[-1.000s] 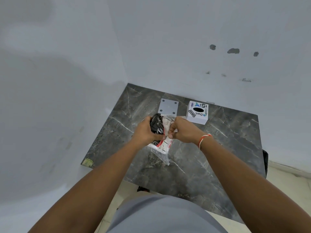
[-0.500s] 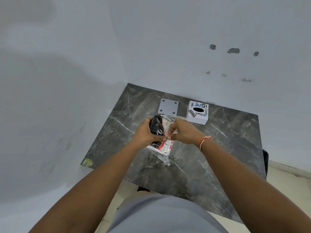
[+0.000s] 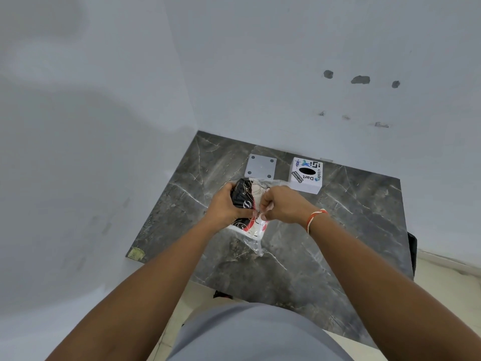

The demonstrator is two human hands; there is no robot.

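A clear plastic packet [image 3: 250, 226] with black, white and red printed contents is held just above the dark marble table [image 3: 338, 230]. My left hand [image 3: 226, 207] grips its black left side, fingers curled round it. My right hand [image 3: 282, 204] pinches the packet's plastic at the top right between thumb and fingertips. The packet's loose lower end hangs down toward the table. Both hands hide much of the packet's upper part.
A grey square plate [image 3: 261, 166] with corner holes lies flat at the table's back. Right of it stands a white box [image 3: 306, 175] with stickers and a dark oval opening. Walls close in the table at left and back. A small yellow sticker [image 3: 136, 254] marks the front left corner.
My right hand's pinch has shifted slightly down and left along the packet. My left hand and the packet stay nearly where they were.
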